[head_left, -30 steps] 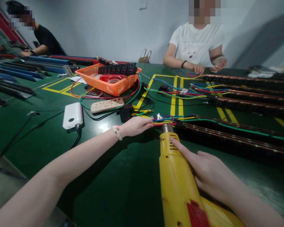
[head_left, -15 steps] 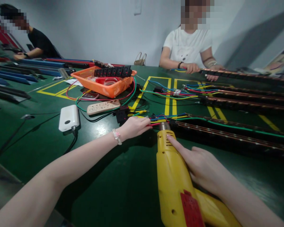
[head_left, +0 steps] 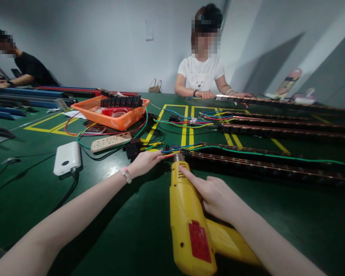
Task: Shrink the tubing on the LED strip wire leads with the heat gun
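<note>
My left hand (head_left: 146,161) pinches several coloured wires (head_left: 168,155), a red one among them, at the left end of a long black strip with copper bars (head_left: 235,161). The metal nozzle of a yellow heat gun (head_left: 186,214) points at these wires, just right of my left fingertips. My right hand (head_left: 218,193) is wrapped round the heat gun's body, one finger stretched along its top. A black block (head_left: 132,149) lies behind my left hand.
An orange basket (head_left: 117,119) holds black sockets. Near it are a beige remote-like object (head_left: 110,142) and a white power bank (head_left: 67,158). More strips (head_left: 276,128) lie behind. Across the green table (head_left: 126,230), a person in white (head_left: 201,74) handles a strip; another sits far left.
The camera view has shifted, so everything sits further left and most things lower. Both hands keep their grip, and the nozzle stays at the wires.
</note>
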### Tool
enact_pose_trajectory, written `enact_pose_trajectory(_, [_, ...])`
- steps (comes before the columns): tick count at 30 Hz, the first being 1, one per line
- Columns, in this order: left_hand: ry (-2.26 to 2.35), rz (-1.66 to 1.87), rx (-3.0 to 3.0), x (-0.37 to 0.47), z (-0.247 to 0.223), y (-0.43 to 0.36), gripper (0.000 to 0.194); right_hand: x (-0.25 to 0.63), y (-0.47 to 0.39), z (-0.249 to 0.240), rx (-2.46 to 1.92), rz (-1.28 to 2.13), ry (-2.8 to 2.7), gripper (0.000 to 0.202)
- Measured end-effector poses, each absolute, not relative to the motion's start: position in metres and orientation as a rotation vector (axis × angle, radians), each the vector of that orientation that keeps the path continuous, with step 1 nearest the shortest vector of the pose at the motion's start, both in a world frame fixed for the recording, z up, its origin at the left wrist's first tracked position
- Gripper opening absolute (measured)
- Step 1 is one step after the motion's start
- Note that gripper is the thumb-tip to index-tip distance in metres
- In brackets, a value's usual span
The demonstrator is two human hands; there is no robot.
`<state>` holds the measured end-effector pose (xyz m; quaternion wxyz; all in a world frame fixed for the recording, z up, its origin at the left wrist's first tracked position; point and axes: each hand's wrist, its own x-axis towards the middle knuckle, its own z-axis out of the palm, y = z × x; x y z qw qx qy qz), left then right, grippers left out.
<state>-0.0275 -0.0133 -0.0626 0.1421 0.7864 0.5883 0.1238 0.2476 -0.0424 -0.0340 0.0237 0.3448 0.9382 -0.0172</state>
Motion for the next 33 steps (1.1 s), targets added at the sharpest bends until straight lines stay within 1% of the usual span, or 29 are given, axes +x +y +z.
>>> enact_pose_trajectory(5, [1.746, 0.331, 2.127, -0.024, -0.063, -0.009, 0.049, 0.245, -0.041, -0.035, 1.069, -0.175, 2.842, 0.087])
enact_pose_trajectory(10, [1.792, 0.326, 2.234, -0.022, -0.063, -0.014, 0.048, 0.243, -0.040, -0.034, 1.095, -0.224, 2.823, 0.084])
enact_pose_trajectory(14, [1.788, 0.346, 2.298, -0.022, -0.066, -0.018, 0.044, 0.241, -0.040, -0.035, 1.270, -0.195, 2.845, 0.084])
enact_pose_trajectory(18, [1.745, 0.294, 2.341, -0.025, -0.067, -0.018, 0.043, 0.240, -0.040, -0.042, 1.465, -0.222, 2.748, 0.090])
enact_pose_trajectory(24, [1.700, 0.250, 2.320, -0.027, -0.065, -0.018, 0.044, 0.242, -0.041, -0.050, 1.504, -0.307, 2.630, 0.083])
enact_pose_trajectory(33, [1.663, 0.245, 2.172, -0.030, -0.058, -0.015, 0.046, 0.240, -0.042, -0.039, 1.489, -0.328, 2.526, 0.077])
